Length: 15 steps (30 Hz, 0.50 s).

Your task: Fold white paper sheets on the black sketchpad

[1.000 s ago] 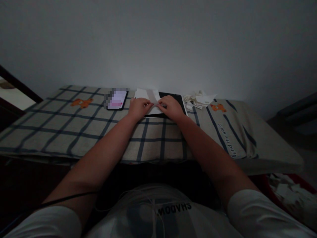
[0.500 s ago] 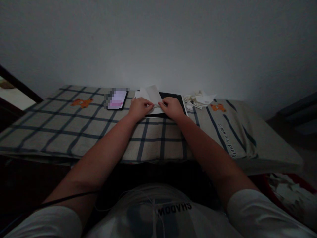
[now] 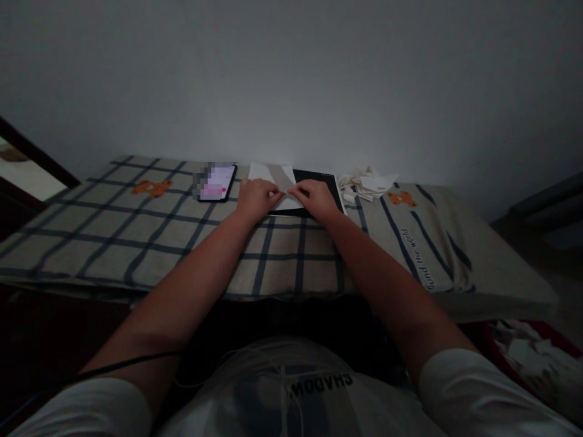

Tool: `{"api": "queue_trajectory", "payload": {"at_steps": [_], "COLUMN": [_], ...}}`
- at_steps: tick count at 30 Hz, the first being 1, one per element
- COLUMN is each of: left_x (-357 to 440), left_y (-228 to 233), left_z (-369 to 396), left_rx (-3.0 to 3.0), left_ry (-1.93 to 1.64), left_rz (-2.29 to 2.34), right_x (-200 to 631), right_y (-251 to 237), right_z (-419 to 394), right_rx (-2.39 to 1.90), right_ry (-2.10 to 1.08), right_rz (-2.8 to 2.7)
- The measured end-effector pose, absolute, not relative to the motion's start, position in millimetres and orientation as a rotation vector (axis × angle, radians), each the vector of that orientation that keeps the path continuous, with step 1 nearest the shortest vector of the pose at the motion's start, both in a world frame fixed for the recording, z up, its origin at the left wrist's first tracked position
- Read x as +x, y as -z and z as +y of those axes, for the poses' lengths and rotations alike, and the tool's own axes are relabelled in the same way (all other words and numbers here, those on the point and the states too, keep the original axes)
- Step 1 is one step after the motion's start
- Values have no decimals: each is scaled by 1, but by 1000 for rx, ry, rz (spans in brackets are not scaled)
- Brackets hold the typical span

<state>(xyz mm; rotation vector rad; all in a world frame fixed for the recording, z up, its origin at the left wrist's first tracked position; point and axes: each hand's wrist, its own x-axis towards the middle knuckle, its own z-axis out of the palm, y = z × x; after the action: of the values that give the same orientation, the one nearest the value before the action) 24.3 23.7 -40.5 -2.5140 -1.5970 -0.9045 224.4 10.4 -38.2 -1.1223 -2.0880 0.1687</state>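
A thin white paper (image 3: pixel 277 182), creased into a flat angular flap, is pinched by the fingers of both hands (image 3: pixel 256 197) (image 3: pixel 315 198) over checked cloth (image 3: pixel 136 224).

Big dark letters are showing on the white shirt (image 3: pixel 314 388) at the bottom of the picture. They are reading "SHADOW", but backward, as in a mirror. More words are running in dark thread down the right side of the checked cloth (image 3: pixel 421 258). They are reading something like "around the world", but the first word is too small to be sure. The phone (image 3: pixel 217 182) screen is blurred.
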Motion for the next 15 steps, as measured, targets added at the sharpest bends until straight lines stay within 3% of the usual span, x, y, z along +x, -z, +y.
{"api": "queue_trajectory", "payload": {"at_steps": [15], "left_x": [22], "left_y": [44], "left_z": [28], "left_rx": [-2526], "left_ry": [943], "left_rz": [-1595], "right_x": [227], "right_y": [36], "right_z": [12], "right_rx": [-1332], "right_ry": [-96], "right_rz": [-1966]}}
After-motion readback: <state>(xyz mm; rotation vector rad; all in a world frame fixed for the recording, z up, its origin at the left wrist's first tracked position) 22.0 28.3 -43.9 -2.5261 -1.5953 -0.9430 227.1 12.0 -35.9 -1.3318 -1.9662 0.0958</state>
